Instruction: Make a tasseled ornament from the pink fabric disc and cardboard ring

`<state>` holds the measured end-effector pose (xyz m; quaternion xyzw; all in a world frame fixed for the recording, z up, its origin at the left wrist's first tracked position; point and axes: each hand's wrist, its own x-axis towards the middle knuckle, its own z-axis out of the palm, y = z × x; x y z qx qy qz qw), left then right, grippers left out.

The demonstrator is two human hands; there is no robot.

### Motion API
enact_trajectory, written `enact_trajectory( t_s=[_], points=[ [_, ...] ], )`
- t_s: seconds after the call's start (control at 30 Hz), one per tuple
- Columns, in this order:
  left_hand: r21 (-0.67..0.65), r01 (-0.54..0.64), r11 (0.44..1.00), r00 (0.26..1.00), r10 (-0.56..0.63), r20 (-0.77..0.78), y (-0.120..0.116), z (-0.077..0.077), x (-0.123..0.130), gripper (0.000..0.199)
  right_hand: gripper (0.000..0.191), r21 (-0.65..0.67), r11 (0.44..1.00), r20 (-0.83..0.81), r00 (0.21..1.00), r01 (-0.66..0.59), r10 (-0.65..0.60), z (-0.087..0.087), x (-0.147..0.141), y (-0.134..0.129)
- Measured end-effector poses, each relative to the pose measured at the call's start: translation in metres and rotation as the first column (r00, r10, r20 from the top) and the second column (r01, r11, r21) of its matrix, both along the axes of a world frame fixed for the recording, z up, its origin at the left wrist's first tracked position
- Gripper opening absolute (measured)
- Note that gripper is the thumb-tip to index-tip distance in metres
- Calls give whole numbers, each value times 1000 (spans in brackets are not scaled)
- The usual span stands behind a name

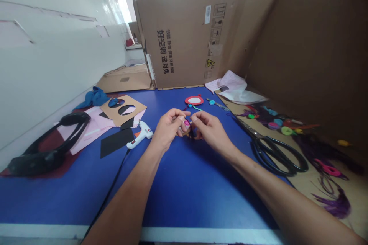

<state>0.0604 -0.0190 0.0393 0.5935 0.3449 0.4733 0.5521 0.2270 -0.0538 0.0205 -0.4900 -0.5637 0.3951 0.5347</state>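
Over the middle of the blue table, my left hand (173, 123) is closed on a small shiny magenta bead (186, 123). My right hand (207, 124) is close beside it, thumb and forefinger pinched together; what they grip is too small to make out. A dark strip or cord (192, 134) hangs between the two hands, partly hidden by the fingers. Just beyond them lies a red oval piece with a white centre (194, 100), and a small blue bead (189, 106) and a green strand (197, 108) are near its lower edge.
Left of my hands are a white glue gun (141, 134) with a trailing cord, black sheets (116, 141), a holed cardboard piece (135, 104) and a black headset-like strap (43, 162). Large black-handled scissors (276, 155) and purple feathers (339, 203) lie right. Cardboard walls (186, 42) stand behind.
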Motion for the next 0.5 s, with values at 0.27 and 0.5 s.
enact_trajectory(
  t_s=[0.27,0.5],
  points=[
    [-30,66,997,996,-64,53,1,1,-3,16,39,-136,985,-184,980,-105,79,5,0,0],
    [-90,144,985,983,-133,125,-3,6,-4,20,38,-158,981,-131,987,-115,94,0,-1,1]
  ],
)
